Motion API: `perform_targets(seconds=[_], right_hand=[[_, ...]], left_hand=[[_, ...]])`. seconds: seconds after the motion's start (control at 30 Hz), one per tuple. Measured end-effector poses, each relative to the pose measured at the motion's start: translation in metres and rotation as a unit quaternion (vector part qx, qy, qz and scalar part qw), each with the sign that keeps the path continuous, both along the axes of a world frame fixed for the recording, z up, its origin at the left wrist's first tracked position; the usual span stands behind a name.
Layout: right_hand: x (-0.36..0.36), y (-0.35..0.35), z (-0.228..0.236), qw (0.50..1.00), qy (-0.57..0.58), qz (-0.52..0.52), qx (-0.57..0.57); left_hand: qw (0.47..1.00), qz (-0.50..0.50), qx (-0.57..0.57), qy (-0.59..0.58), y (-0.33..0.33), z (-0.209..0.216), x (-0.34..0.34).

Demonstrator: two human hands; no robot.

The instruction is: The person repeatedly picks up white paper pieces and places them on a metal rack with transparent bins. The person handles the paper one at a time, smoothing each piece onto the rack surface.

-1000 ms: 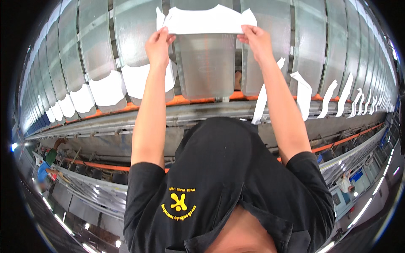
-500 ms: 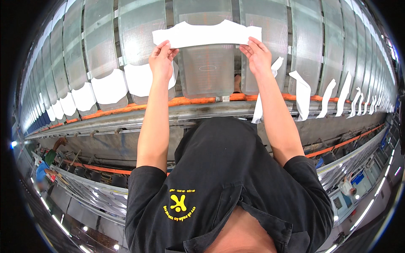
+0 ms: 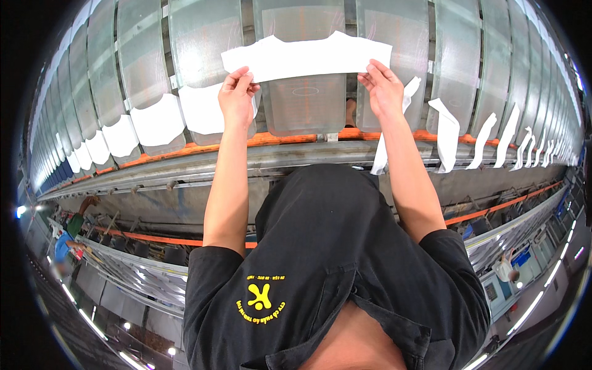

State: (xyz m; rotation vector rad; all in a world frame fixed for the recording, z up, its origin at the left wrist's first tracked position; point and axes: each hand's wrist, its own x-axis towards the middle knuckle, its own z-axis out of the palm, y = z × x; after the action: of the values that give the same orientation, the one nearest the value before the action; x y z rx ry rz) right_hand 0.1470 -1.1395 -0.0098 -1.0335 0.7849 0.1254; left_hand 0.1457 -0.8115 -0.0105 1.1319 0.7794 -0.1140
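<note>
I read the head view as a clock face, 12 at top. The white cloth panel (image 3: 308,58) is at 12 o'clock, stretched sideways over a grey board (image 3: 303,110); I cannot tell whether they touch. Left hand (image 3: 238,98), at 11 o'clock: thumb and fingertips pinched on the panel's lower edge near its left end; the panel's bulk lies toward 2 o'clock from it. Right hand (image 3: 383,92), between 1 and 2: same pinch near the right end, other fingers bent; bulk toward 10 o'clock from it. I log flat white pieces (image 3: 157,120) around 10 o'clock and white strips (image 3: 448,137) between 2 and 3.
</note>
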Motion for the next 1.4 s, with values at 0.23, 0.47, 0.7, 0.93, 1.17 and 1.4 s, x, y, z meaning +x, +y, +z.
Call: perform_targets(seconds=[0.23,0.47,0.7,0.93,1.17,1.4], right_hand=[[-0.015,0.001,0.0,0.999,0.009,0.025,-0.029],[-0.025,-0.001,0.003,0.998,0.005,0.055,-0.036],[-0.032,0.003,0.011,0.999,0.011,0.04,-0.021],[-0.042,0.001,0.01,0.999,0.026,0.046,-0.01],[-0.053,0.002,0.012,0.997,0.039,0.051,-0.035],[-0.066,0.003,0.008,0.996,0.033,0.059,-0.055]], left_hand=[[0.999,-0.017,0.031,0.012,-0.002,0.001,-0.012],[1.0,0.018,0.024,-0.005,-0.002,0.006,-0.021],[0.999,-0.027,0.033,0.012,0.002,0.011,-0.029],[0.998,-0.033,0.046,0.027,0.003,0.012,-0.037],[0.996,-0.044,0.072,0.035,-0.001,0.015,-0.049],[0.994,-0.036,0.09,0.042,0.0,0.011,-0.061]])
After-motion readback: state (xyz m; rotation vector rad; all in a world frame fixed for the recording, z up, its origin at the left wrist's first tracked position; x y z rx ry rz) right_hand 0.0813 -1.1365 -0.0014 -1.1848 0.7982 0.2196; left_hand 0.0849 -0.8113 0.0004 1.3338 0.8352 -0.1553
